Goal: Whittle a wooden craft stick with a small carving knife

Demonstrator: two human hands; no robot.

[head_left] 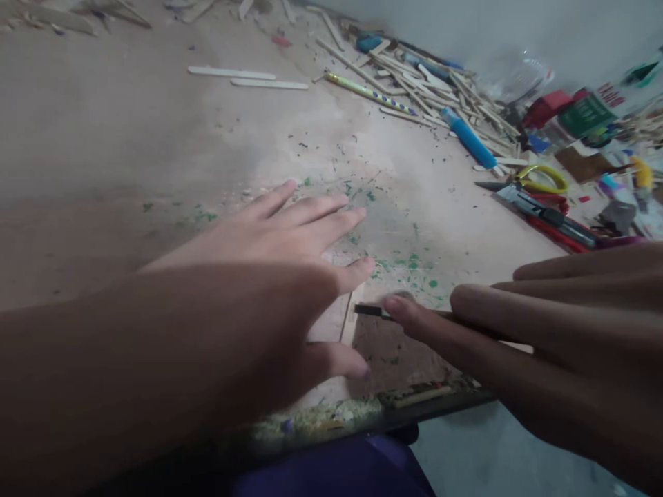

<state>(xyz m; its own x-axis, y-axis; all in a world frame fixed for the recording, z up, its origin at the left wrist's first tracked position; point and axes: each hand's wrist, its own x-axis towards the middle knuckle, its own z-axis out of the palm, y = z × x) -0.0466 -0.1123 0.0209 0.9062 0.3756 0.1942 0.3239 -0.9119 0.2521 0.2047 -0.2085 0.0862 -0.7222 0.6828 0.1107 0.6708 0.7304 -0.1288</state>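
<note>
My left hand (pixel 295 255) lies palm down on the worktable, its fingers spread. Beside its index finger and thumb, a flat wooden craft stick (pixel 351 321) lies nearly upright in the picture, partly covered by the hand. My right hand (pixel 518 324) comes in from the right, fingers closed around a slim blade-like tool (pixel 369 310) with a dark flat tip. That tip touches or sits just over the stick's right edge; I cannot tell which. Most of the tool's handle is hidden inside the fingers.
Two craft sticks (pixel 233 73) lie farther back. A pile of sticks (pixel 440 90) spreads along the wall, with a pencil (pixel 370 93) and a blue tube (pixel 469 138). Yellow-handled scissors (pixel 541 178) and a utility knife (pixel 554 219) lie right. The table's edge (pixel 373 417) is close in front.
</note>
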